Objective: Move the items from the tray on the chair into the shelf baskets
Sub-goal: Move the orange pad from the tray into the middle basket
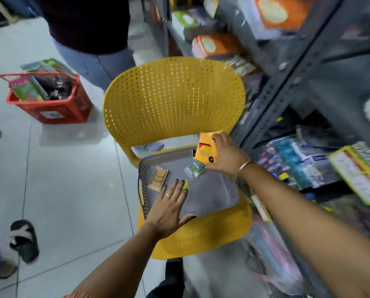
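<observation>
A grey perforated tray (214, 196) lies on the seat of a yellow chair (173, 97). My right hand (226, 157) is shut on an orange box (207, 150), held just above the tray's far right corner. A pack of green and blue pens (195, 169) lies under that hand; whether the fingers hold it too is unclear. My left hand (170, 206) hovers flat with fingers spread over the tray's near left part, its fingertips at a small yellow item (185, 185). A brown card of round pieces (158, 178) rests at the tray's left.
A grey metal shelf (298, 67) full of packaged goods runs along the right, blurred. A red basket (48, 104) of books stands on the floor at left. Another person's legs (98, 63) are behind the chair; a sandalled foot (23, 239) is at lower left.
</observation>
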### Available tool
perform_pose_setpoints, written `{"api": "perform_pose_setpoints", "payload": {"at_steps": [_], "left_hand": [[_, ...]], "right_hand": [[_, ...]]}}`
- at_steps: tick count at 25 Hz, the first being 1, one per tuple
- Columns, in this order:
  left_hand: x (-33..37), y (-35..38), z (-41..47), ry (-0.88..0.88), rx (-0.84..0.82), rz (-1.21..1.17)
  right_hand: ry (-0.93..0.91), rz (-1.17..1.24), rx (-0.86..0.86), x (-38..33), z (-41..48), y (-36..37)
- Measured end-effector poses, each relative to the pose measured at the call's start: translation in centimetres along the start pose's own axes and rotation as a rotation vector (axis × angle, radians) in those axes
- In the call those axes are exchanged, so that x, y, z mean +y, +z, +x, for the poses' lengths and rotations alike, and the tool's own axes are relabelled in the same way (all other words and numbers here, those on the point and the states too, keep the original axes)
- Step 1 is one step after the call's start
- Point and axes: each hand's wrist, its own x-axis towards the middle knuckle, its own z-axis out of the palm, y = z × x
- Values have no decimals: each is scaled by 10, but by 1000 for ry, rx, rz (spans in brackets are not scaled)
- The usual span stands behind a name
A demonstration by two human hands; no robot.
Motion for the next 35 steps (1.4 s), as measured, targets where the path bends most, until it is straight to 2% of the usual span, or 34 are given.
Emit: {"api": "perform_pose_setpoints", "payload": {"at_steps": [3,5,10,14,17,21,25,31,35], "left_hand": [[38,-57,21,71,81,-18],[71,-91,35,178,136,-20],[184,-161,62,605,310,49],[288,-192,67,913,388,50],[339,-189,73,1009,402,61],[382,-169,83,1077,331,11],[400,-155,96,1033,276,-19],[403,-135,115,1036,246,15],[403,-137,117,1039,263,-9]], "right_hand": [[25,-63,124,-7,-45,-94],[41,-121,222,-8,-79,-156],[154,-256,456,3,-192,-288],[406,-296,531,31,-305,-337],[606,-282,513,57,-381,-340],[847,-266,434,85,-465,-307],[1062,-129,307,110,-514,-259],[1247,-26,104,139,-534,-213],[1282,-9,-3,151,-535,-199]]}}
